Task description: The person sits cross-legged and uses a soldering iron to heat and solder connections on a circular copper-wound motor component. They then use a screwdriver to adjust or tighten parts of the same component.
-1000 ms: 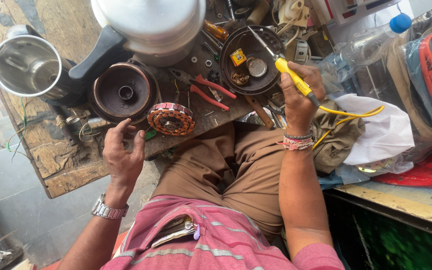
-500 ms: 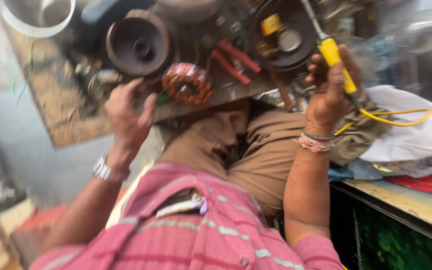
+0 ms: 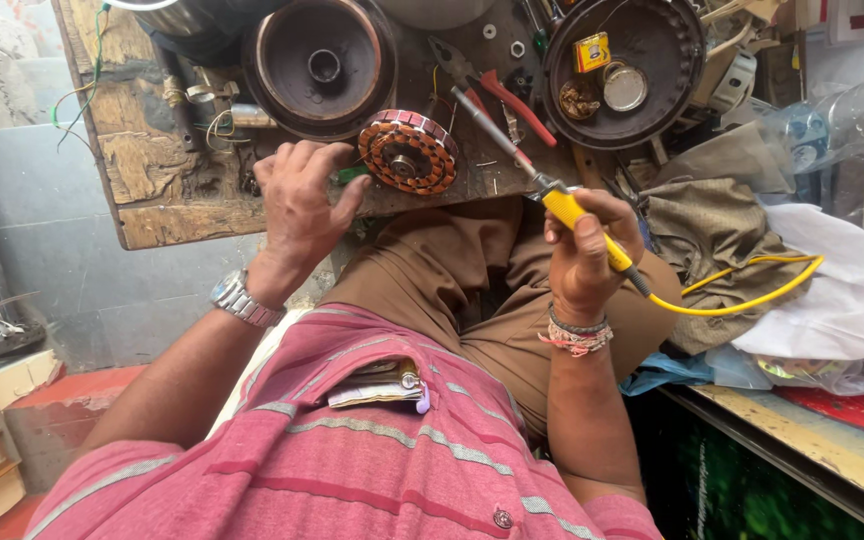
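My right hand (image 3: 584, 252) grips a yellow-handled soldering iron (image 3: 552, 195) whose metal tip points up-left, just right of a copper-wound stator ring (image 3: 409, 151) lying on the worn wooden bench (image 3: 152, 175). A yellow cord (image 3: 742, 290) runs from the handle to the right. My left hand (image 3: 297, 205) rests at the bench edge just left of the stator, fingers bent, with something small and green at its fingertips. A steel watch (image 3: 237, 298) is on that wrist.
A dark round motor housing (image 3: 320, 66) sits behind the stator. Red-handled pliers (image 3: 507, 95) lie to its right, beside a black round tray (image 3: 624, 68) of small parts. Cloth and plastic bags (image 3: 832, 300) pile up at right. My brown-trousered knees (image 3: 452, 270) are below the bench.
The camera tilted down and steadied. My right hand lowered the soldering iron toward the stator, its tip now pointing up-left. My left hand stays at the bench edge beside the stator.
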